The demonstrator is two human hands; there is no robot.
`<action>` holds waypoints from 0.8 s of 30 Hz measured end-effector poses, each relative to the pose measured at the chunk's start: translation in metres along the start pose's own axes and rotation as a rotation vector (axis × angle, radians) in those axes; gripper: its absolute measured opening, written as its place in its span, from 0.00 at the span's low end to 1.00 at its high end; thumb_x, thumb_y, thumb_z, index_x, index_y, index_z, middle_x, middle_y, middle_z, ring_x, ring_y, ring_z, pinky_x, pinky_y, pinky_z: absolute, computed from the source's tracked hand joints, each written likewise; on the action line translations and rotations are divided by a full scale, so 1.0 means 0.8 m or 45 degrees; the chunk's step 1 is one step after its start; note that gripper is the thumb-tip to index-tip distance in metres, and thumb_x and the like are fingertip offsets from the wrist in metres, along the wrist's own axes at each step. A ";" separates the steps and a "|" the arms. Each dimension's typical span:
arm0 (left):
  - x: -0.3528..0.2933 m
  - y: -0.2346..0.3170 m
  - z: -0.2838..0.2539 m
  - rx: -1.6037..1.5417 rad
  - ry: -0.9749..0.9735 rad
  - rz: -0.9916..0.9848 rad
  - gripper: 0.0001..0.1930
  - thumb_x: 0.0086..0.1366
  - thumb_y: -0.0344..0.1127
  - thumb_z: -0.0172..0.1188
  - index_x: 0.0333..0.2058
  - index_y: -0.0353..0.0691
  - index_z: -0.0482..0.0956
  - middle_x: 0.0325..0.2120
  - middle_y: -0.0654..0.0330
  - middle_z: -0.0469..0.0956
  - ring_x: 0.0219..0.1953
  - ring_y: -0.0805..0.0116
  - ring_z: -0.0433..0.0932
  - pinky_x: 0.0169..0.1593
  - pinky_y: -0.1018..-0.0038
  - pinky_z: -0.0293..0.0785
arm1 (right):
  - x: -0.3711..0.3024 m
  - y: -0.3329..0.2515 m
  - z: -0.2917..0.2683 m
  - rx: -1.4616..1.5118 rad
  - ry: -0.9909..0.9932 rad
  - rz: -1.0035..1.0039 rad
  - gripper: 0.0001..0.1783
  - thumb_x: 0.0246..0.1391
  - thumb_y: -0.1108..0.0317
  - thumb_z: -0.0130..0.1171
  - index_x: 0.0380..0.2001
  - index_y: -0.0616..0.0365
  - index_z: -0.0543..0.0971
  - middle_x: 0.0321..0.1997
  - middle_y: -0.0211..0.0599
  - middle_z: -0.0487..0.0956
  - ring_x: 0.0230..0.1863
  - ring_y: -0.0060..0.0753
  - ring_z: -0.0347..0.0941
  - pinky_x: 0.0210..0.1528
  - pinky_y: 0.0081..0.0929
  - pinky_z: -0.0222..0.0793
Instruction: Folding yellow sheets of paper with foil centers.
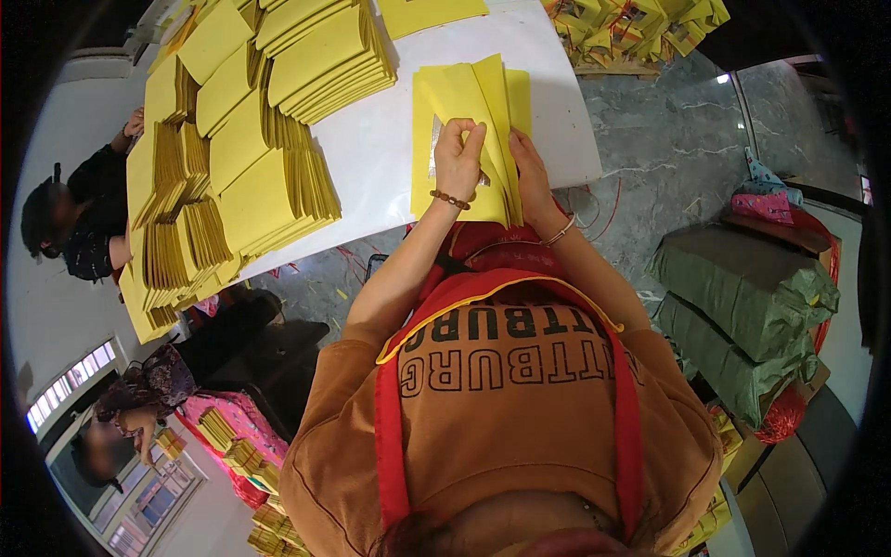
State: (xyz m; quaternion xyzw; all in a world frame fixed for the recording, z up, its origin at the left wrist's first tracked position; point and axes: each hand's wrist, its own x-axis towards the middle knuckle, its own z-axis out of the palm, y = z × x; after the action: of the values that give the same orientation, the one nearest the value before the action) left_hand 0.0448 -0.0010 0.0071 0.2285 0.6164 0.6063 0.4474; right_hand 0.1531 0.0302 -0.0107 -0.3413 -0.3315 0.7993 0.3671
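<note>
In front of me, at the table's near edge, lie sheets of yellow paper (455,88), partly folded with one flap standing up. My left hand (459,160) is closed, its fingers pinched together at the raised flap. A silvery patch (433,148) shows on the paper beside it. My right hand (533,181) lies along the right side of the folded paper, fingers stretched and resting against it; its thumb is mostly hidden. Several stacks of folded yellow paper (320,70) cover the table to the left.
The white table (367,172) ends just before my body. Green wrapped bundles (742,288) stand on the right. Yellow bundles (640,32) lie on a pallet beyond the table's far right. One person (88,213) is at the table's left side; another (125,422) is at lower left.
</note>
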 end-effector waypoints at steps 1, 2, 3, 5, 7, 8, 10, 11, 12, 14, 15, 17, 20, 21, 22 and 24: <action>0.000 0.001 0.000 0.002 -0.008 -0.006 0.07 0.60 0.33 0.54 0.29 0.37 0.68 0.13 0.68 0.61 0.08 0.79 0.61 0.08 0.79 0.59 | 0.000 0.000 0.000 -0.020 0.005 -0.009 0.20 0.61 0.60 0.41 0.51 0.62 0.65 0.47 0.34 0.69 0.47 0.21 0.64 0.50 0.19 0.61; 0.000 0.002 0.001 0.003 -0.009 -0.006 0.07 0.60 0.33 0.54 0.29 0.37 0.68 0.13 0.68 0.61 0.08 0.79 0.61 0.08 0.79 0.59 | 0.000 0.000 0.000 -0.019 0.006 -0.010 0.20 0.61 0.60 0.41 0.51 0.62 0.65 0.47 0.34 0.69 0.47 0.21 0.64 0.50 0.19 0.61; 0.001 0.003 0.002 0.026 0.001 0.000 0.07 0.60 0.33 0.55 0.29 0.37 0.69 0.13 0.69 0.61 0.09 0.80 0.60 0.09 0.80 0.59 | -0.001 0.000 0.002 -0.028 0.030 -0.006 0.20 0.61 0.60 0.41 0.51 0.62 0.65 0.47 0.34 0.69 0.47 0.21 0.64 0.50 0.19 0.61; 0.003 0.003 0.001 0.048 0.011 0.006 0.07 0.59 0.33 0.56 0.28 0.37 0.69 0.13 0.69 0.61 0.09 0.81 0.60 0.09 0.80 0.58 | -0.003 -0.002 0.004 -0.037 0.054 -0.003 0.20 0.62 0.59 0.41 0.51 0.62 0.65 0.47 0.34 0.69 0.47 0.21 0.64 0.50 0.19 0.60; 0.006 0.001 -0.001 0.052 0.008 0.003 0.07 0.58 0.33 0.57 0.27 0.37 0.71 0.14 0.70 0.62 0.10 0.82 0.59 0.11 0.82 0.56 | -0.003 -0.004 0.005 -0.066 0.063 -0.009 0.20 0.62 0.60 0.41 0.51 0.62 0.65 0.47 0.34 0.69 0.47 0.21 0.64 0.50 0.19 0.60; 0.007 -0.002 -0.001 0.052 0.007 0.003 0.07 0.58 0.33 0.57 0.27 0.37 0.71 0.14 0.70 0.62 0.10 0.82 0.59 0.11 0.82 0.56 | -0.002 -0.003 0.003 -0.066 0.063 -0.010 0.20 0.62 0.60 0.41 0.51 0.62 0.65 0.47 0.34 0.69 0.47 0.21 0.64 0.50 0.19 0.60; 0.009 -0.006 -0.002 0.081 0.016 0.033 0.07 0.59 0.36 0.57 0.28 0.42 0.71 0.11 0.72 0.62 0.07 0.83 0.58 0.09 0.83 0.53 | -0.001 -0.003 0.001 0.020 0.018 -0.002 0.20 0.62 0.60 0.41 0.52 0.62 0.65 0.47 0.33 0.69 0.47 0.21 0.64 0.50 0.19 0.60; 0.009 -0.008 -0.002 0.081 0.017 0.033 0.07 0.59 0.36 0.57 0.28 0.42 0.71 0.11 0.72 0.62 0.07 0.83 0.58 0.09 0.83 0.53 | -0.001 -0.002 0.000 0.020 0.017 -0.002 0.20 0.62 0.60 0.41 0.52 0.62 0.65 0.47 0.33 0.69 0.47 0.21 0.64 0.50 0.19 0.60; 0.009 -0.008 -0.002 0.081 0.025 0.039 0.07 0.59 0.36 0.57 0.28 0.42 0.71 0.10 0.72 0.62 0.07 0.83 0.58 0.09 0.83 0.53 | -0.003 -0.005 0.002 0.033 0.019 0.000 0.20 0.62 0.60 0.41 0.52 0.62 0.65 0.47 0.33 0.69 0.47 0.21 0.64 0.50 0.19 0.60; 0.010 -0.012 -0.002 0.081 0.035 0.046 0.07 0.59 0.36 0.57 0.27 0.43 0.70 0.10 0.72 0.62 0.07 0.83 0.57 0.09 0.83 0.52 | -0.003 -0.006 0.004 0.047 0.018 0.002 0.20 0.62 0.60 0.41 0.51 0.62 0.65 0.47 0.33 0.69 0.47 0.20 0.64 0.50 0.19 0.60; 0.010 -0.014 -0.001 0.078 0.044 0.088 0.07 0.59 0.36 0.57 0.27 0.43 0.69 0.10 0.72 0.62 0.07 0.83 0.57 0.09 0.83 0.52 | -0.003 -0.005 0.004 -0.040 0.035 -0.020 0.20 0.62 0.60 0.41 0.51 0.62 0.65 0.47 0.33 0.69 0.47 0.20 0.64 0.50 0.19 0.60; 0.011 -0.018 -0.001 0.076 0.053 0.131 0.08 0.59 0.36 0.57 0.26 0.43 0.68 0.10 0.72 0.62 0.06 0.82 0.57 0.09 0.83 0.53 | -0.003 -0.004 0.005 -0.126 0.053 -0.042 0.20 0.62 0.60 0.41 0.51 0.62 0.65 0.47 0.32 0.69 0.47 0.20 0.64 0.50 0.19 0.60; 0.009 -0.015 0.001 0.051 0.089 0.101 0.09 0.56 0.33 0.60 0.23 0.40 0.69 0.14 0.71 0.63 0.14 0.84 0.57 0.17 0.83 0.53 | -0.001 0.000 0.002 -0.042 0.058 -0.004 0.20 0.61 0.61 0.42 0.51 0.62 0.65 0.47 0.32 0.69 0.47 0.20 0.63 0.50 0.18 0.60; 0.011 -0.015 0.001 0.098 0.090 0.130 0.09 0.56 0.33 0.60 0.24 0.40 0.69 0.14 0.71 0.63 0.14 0.84 0.57 0.16 0.83 0.53 | 0.001 0.002 -0.001 -0.018 0.045 -0.010 0.20 0.61 0.61 0.42 0.51 0.62 0.65 0.47 0.32 0.69 0.47 0.20 0.63 0.50 0.18 0.60; 0.012 -0.015 0.001 0.144 0.090 0.158 0.09 0.56 0.33 0.61 0.24 0.40 0.68 0.14 0.71 0.62 0.14 0.84 0.57 0.16 0.83 0.53 | 0.003 0.004 -0.003 0.007 0.032 -0.016 0.20 0.61 0.61 0.42 0.51 0.63 0.65 0.47 0.32 0.69 0.47 0.20 0.63 0.51 0.18 0.59; 0.008 -0.010 0.000 0.127 0.073 0.114 0.10 0.56 0.33 0.61 0.24 0.40 0.69 0.14 0.71 0.62 0.13 0.84 0.57 0.15 0.83 0.53 | 0.003 0.006 -0.005 -0.030 0.052 -0.013 0.20 0.61 0.61 0.42 0.51 0.63 0.65 0.47 0.32 0.69 0.47 0.20 0.63 0.51 0.18 0.59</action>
State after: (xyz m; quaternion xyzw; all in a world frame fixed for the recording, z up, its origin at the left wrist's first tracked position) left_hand 0.0435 0.0026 -0.0023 0.2607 0.6476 0.6005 0.3900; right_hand 0.1530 0.0306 -0.0176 -0.3603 -0.3351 0.7862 0.3738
